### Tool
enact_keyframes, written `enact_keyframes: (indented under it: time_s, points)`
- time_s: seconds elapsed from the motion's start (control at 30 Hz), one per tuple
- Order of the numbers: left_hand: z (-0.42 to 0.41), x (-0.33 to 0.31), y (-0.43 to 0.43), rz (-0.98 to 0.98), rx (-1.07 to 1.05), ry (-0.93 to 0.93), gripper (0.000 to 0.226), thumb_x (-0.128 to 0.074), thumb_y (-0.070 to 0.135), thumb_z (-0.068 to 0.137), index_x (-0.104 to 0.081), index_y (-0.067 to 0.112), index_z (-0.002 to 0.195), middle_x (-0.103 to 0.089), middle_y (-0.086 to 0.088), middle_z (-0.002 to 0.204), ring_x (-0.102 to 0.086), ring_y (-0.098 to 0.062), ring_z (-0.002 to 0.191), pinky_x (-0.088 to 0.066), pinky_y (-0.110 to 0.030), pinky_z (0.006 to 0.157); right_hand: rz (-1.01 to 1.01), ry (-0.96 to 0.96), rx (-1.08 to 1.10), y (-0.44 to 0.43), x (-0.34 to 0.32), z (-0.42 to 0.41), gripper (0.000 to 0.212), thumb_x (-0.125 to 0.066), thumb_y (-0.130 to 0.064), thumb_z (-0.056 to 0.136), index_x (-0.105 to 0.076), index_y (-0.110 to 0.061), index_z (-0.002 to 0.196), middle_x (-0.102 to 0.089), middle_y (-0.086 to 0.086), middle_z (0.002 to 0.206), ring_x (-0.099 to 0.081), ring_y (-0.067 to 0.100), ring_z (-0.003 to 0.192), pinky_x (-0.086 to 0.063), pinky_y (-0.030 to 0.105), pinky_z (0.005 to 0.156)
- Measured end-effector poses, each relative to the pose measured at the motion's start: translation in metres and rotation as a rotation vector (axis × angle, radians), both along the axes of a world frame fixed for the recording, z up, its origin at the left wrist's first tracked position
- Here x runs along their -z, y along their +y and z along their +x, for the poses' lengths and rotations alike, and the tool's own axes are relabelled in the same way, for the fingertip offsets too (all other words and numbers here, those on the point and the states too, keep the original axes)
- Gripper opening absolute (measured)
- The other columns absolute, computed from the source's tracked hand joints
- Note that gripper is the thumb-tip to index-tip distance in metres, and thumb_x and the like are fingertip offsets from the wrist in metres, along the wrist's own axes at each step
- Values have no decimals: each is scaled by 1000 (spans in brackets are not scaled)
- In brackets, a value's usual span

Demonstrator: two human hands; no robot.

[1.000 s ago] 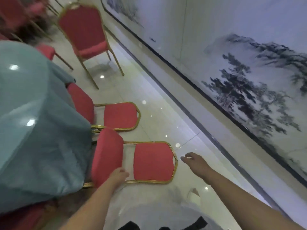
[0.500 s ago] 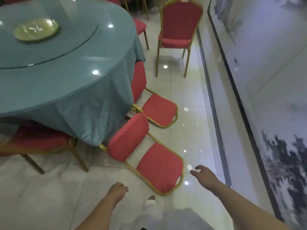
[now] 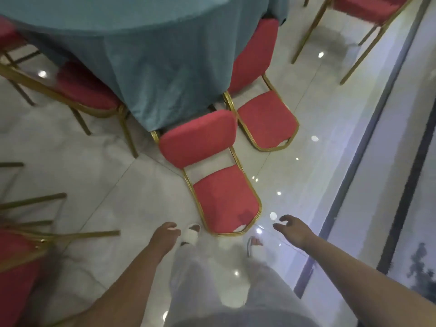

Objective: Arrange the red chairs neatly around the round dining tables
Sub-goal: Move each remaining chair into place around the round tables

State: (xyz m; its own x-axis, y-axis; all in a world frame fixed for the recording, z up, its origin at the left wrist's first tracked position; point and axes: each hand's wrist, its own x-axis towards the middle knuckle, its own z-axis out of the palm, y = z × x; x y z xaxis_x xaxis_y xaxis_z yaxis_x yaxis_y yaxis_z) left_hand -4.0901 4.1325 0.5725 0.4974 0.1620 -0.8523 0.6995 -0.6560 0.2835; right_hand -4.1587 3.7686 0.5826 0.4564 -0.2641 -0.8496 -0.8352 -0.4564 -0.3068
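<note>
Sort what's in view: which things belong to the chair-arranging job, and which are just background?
Job: nearest red chair, second red chair, left chair, far-right chair, teal-clothed table, left hand, right hand, both empty.
Background: wall painting, white slippers, tiled floor.

The bare left forearm (image 3: 132, 274) and right forearm (image 3: 354, 263) reach forward and down, well apart. The left hand (image 3: 166, 232) hangs with fingers loosely curled under, holding nothing. The right hand (image 3: 292, 228) faces palm down, fingers spread and slightly bent, holding nothing.
</note>
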Motion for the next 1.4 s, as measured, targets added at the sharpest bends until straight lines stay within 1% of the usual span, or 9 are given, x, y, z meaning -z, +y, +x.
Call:
enact_keyframes:
  time_s: [0.23, 0.43, 0.6, 0.73, 0.9, 1.1, 1.2, 1.3, 1.4]
  points:
    - [-72, 125, -50, -11, -81, 186, 40, -63, 17, 89, -59, 13, 129, -60, -13, 128, -58, -27, 112, -44, -29, 90, -52, 133, 54, -57, 128, 12, 36, -65, -30, 93, -63, -4, 117, -49, 0, 69, -49, 19, 69, -40, 28, 66]
    - [-98, 297, -79, -158, -229, 151, 31, -63, 15, 88, -59, 41, 104, -63, 3, 115, -60, -6, 90, -45, -16, 60, -42, 206, 68, -60, 314, 22, 30, -63, -30, 94, -60, -10, 116, -55, 9, 100, -52, 27, 94, -44, 38, 82]
    - [-78, 453, -67, -91, -464, 105, 53, -71, 33, 86, -50, 20, 134, -64, -2, 110, -62, -14, 90, -47, -23, 69, -56, 185, 192, -48, 462, 68, 59, -68, -42, 89, -48, -14, 136, -52, 9, 133, -51, 31, 120, -50, 51, 94]
    - [-54, 554, -56, -73, -605, 57, 74, -70, 46, 85, -39, 21, 146, -49, -8, 140, -53, -26, 119, -46, -45, 103, -2, 119, 148, -45, 550, 98, 98, -78, -51, 77, -26, -11, 150, -47, 1, 128, -50, 21, 109, -42, 35, 84]
    - [-24, 631, -59, -275, -717, 69, 55, -54, 51, 95, -47, 20, 140, -59, 5, 127, -61, -10, 95, -49, -32, 82, 81, 51, 229, -48, 626, 119, 74, -80, -38, 79, -44, -7, 136, -62, 8, 119, -66, 28, 97, -58, 39, 79]
    - [-40, 563, -40, -217, -618, 149, 59, -51, 56, 95, -47, 18, 140, -60, 4, 120, -60, -12, 93, -48, -31, 73, 87, 161, 97, -51, 557, 96, 33, -76, -39, 82, -62, -17, 104, -65, -7, 87, -62, 3, 61, -40, 15, 42]
    - [-64, 476, -34, -151, -574, 180, 63, -50, 58, 94, -46, 16, 141, -61, 2, 119, -61, -19, 96, -50, -36, 81, 37, 154, 82, -40, 471, 63, 52, -79, -41, 81, -50, -13, 114, -60, -4, 95, -60, 13, 75, -45, 23, 56]
    - [-83, 373, -30, -106, -539, 275, 61, -49, 57, 95, -50, 13, 138, -63, -5, 122, -61, -23, 98, -50, -37, 81, 77, 268, 76, -35, 361, 39, 52, -79, -26, 83, -61, 8, 117, -69, 18, 110, -67, 34, 95, -56, 45, 88]
    - [-94, 264, -24, -99, -507, 385, 61, -50, 57, 95, -50, 12, 137, -63, -7, 120, -60, -27, 101, -49, -39, 82, 105, 355, 19, -38, 247, 30, 51, -78, -20, 84, -59, 8, 122, -66, 22, 117, -67, 35, 96, -57, 43, 80]
